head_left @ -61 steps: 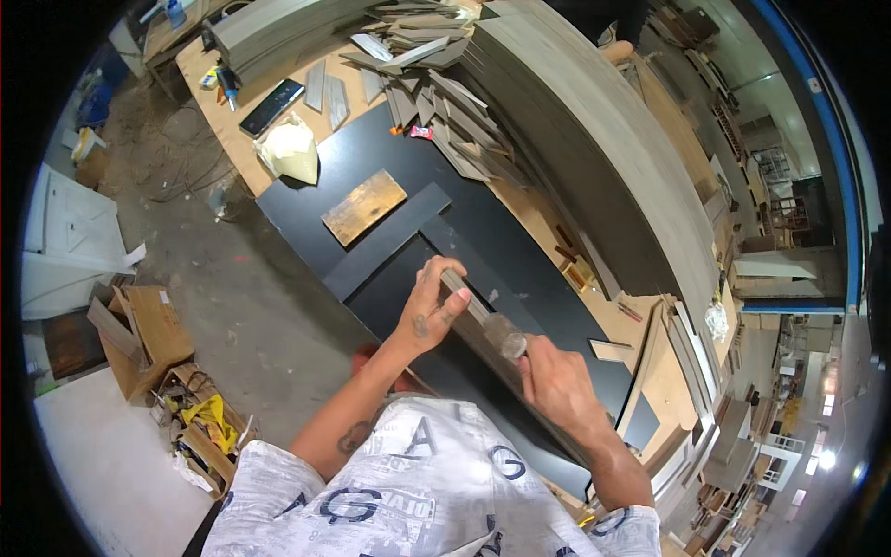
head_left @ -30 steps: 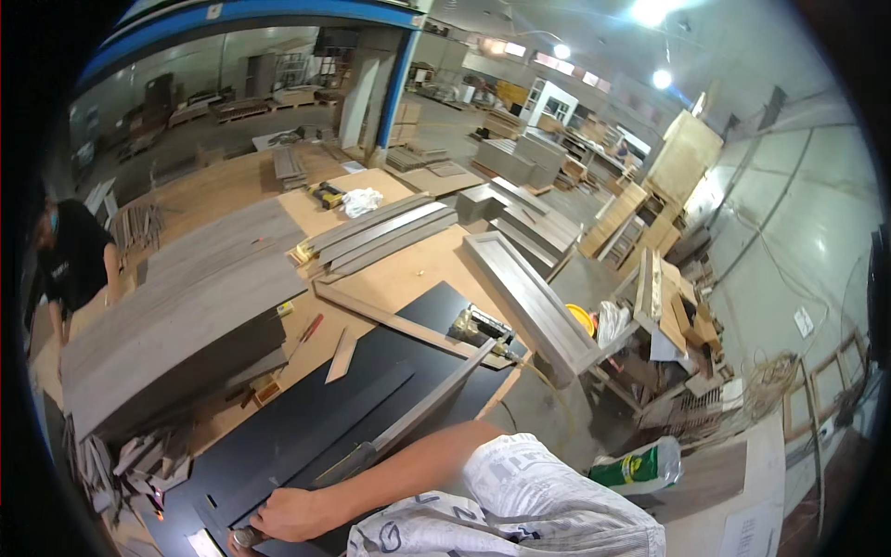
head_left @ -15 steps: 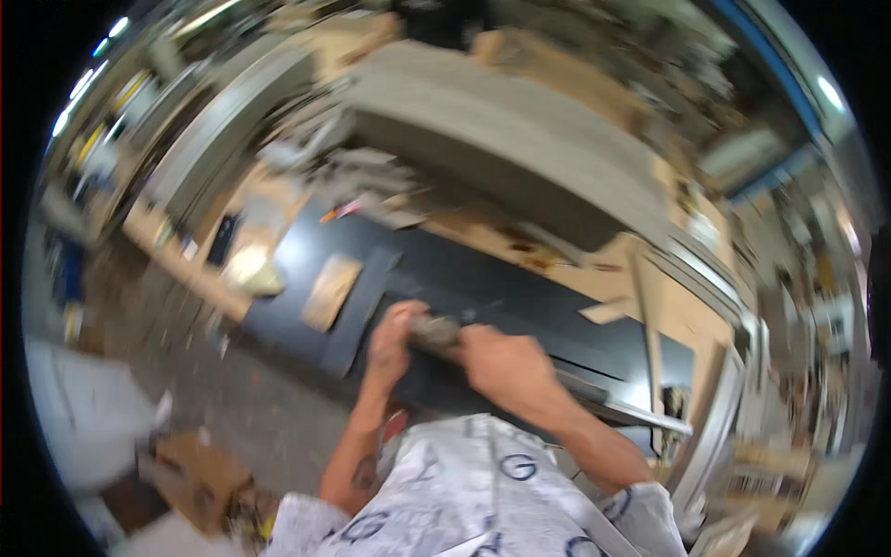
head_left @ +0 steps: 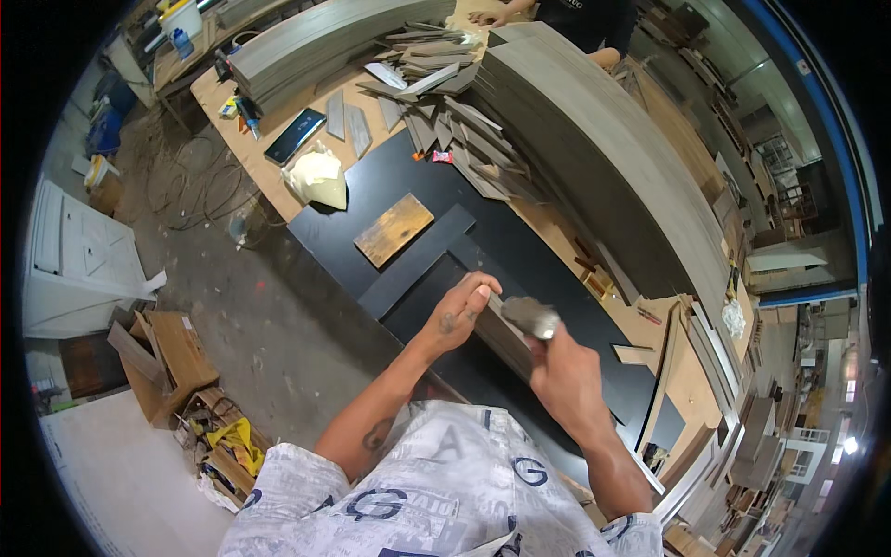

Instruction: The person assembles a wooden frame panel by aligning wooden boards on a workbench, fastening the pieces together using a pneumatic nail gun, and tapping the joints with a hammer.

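My right hand (head_left: 568,376) is closed round a hammer whose rounded metal head (head_left: 531,317) is blurred by motion. The head is over a narrow grey-brown wooden strip (head_left: 512,342), which stands along the near side of a black panel (head_left: 520,251). My left hand (head_left: 464,306) grips the far left end of this strip, fingers bent over its upper edge. Left of that hand, a dark flat board (head_left: 418,263) lies across the panel. A small yellow-brown wooden block (head_left: 394,230) rests beyond it.
Past the panel stands a long stack of grey boards (head_left: 603,158), with many offcuts (head_left: 455,121) at its left end. A phone (head_left: 295,136) and a pale paper-wrapped bundle (head_left: 317,178) lie at the far left. Another person's hand (head_left: 501,14) shows at the top.
The view has turned and sharpened. My right hand with the hammer has moved away from my left hand, which stays on the strip's end.
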Demonstrator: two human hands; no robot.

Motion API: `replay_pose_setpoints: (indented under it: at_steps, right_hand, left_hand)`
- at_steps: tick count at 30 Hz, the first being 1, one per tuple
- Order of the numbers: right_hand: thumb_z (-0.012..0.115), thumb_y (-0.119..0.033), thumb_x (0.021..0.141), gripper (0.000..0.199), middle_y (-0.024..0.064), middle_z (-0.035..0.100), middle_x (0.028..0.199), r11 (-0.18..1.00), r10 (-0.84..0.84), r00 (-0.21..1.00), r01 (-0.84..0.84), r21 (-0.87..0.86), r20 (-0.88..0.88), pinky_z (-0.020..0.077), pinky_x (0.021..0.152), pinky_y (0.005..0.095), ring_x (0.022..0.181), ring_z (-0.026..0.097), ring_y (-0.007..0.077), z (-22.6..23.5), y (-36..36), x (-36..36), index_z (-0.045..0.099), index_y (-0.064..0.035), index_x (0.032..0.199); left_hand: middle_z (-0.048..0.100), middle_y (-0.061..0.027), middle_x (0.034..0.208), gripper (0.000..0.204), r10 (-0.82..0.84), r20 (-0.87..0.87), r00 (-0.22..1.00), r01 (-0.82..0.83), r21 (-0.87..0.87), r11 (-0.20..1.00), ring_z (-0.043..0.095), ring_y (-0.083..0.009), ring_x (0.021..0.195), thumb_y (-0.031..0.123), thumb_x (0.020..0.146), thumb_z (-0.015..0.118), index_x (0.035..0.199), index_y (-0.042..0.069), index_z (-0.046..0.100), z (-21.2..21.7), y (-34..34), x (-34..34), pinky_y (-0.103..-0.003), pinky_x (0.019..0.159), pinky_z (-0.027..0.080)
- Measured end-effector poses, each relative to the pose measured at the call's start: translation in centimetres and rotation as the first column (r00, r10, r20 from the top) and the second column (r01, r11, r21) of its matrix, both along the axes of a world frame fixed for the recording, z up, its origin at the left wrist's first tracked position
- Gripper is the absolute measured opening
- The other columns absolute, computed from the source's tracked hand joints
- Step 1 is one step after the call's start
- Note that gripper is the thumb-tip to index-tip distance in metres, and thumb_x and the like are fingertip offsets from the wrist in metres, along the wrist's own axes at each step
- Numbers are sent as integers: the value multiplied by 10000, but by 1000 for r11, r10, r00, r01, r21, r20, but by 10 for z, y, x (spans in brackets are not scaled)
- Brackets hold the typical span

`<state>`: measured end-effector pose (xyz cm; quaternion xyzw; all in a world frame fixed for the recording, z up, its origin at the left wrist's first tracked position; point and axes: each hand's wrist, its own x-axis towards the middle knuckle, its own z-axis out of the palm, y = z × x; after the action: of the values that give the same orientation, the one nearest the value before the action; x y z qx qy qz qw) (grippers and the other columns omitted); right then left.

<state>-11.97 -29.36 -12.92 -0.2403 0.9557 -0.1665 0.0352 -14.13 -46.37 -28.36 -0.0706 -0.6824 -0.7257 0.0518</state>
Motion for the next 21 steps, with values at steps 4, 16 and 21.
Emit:
replay_pose_setpoints:
  at_steps: [4, 16, 21]
  right_hand:
    - [568, -192, 979, 185, 218, 674, 791, 992, 38, 997, -45, 115, 66, 527, 576, 485, 658, 668, 395, -19, 8, -7, 511, -26, 921]
    - [610, -271, 953, 273, 248, 679, 856, 978, -179, 980, 168, 127, 82, 509, 756, 544, 860, 653, 455, -102, 79, -96, 580, -5, 1007]
    - [629, -255, 943, 344, 255, 688, 996, 987, -124, 992, 121, 104, 23, 519, 847, 490, 967, 660, 428, -136, 108, -114, 607, 17, 1152]
  left_hand:
    - [526, -97, 905, 424, -39, 75, 996, 39, 11, 999, 513, -233, 857, 410, 1072, 362, 1072, 53, 592, -8, -1, 0, -343, 823, 418]
    - [545, -142, 1106, 504, 179, 93, 979, -157, -204, 966, 532, -303, 1086, 336, 808, 789, 1162, 82, 535, 16, 14, 9, -387, 985, 416]
    - [517, -124, 1173, 419, 63, 121, 991, -49, -116, 992, 488, -275, 1170, 309, 919, 694, 1222, 91, 503, 9, 15, 13, -369, 1042, 369]
